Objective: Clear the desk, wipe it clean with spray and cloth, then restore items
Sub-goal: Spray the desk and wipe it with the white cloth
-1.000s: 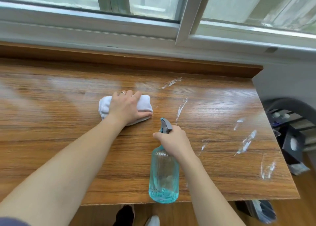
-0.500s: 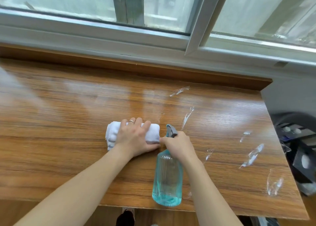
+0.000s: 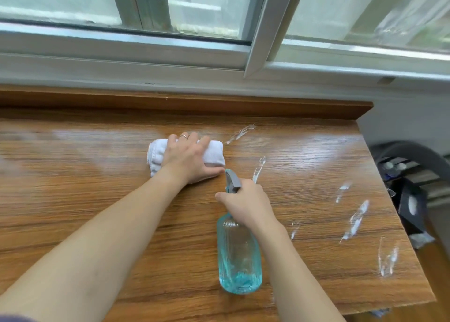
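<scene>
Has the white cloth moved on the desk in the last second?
Yes. The white cloth under the left hand has slid right and toward the back, closer to the streak near the desk's rear ledge.

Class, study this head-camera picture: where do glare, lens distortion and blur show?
Head view: window daylight throws pale glare across the glossy brown wooden desk around the folded white cloth; the wide lens bows the desk's back ledge and window frame; the dark clutter beyond the desk's right edge is blurred; the translucent blue spray bottle stays sharp.
</scene>
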